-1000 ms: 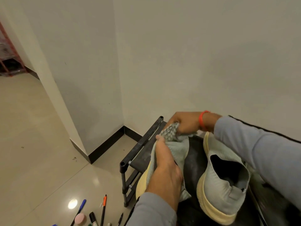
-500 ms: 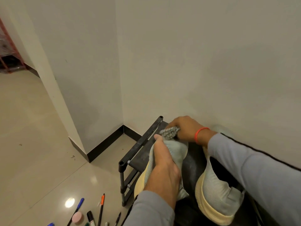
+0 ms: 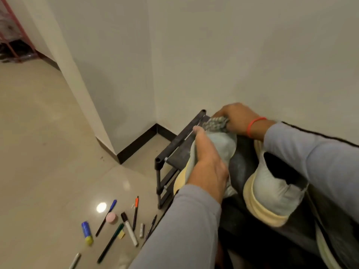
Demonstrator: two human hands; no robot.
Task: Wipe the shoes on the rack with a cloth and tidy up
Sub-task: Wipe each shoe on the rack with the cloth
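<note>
Gripping a pale grey shoe (image 3: 219, 146) on the top shelf of a dark rack (image 3: 178, 140), the left hand (image 3: 207, 164) steadies it. The right hand (image 3: 237, 119) clutches a bunched patterned cloth (image 3: 215, 124) against the shoe's toe. A second matching shoe (image 3: 272, 191) sits just beside it. Pens (image 3: 134, 212) and markers (image 3: 129, 229) lie scattered on the tiled floor (image 3: 48, 142).

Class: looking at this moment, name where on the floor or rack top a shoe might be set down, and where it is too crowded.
Free: the bare floor between the wall corner and the pens; also the rack top strip between the two shoes. Crowded: the rack's far end, where the left hand and right hand work the cloth.
</note>
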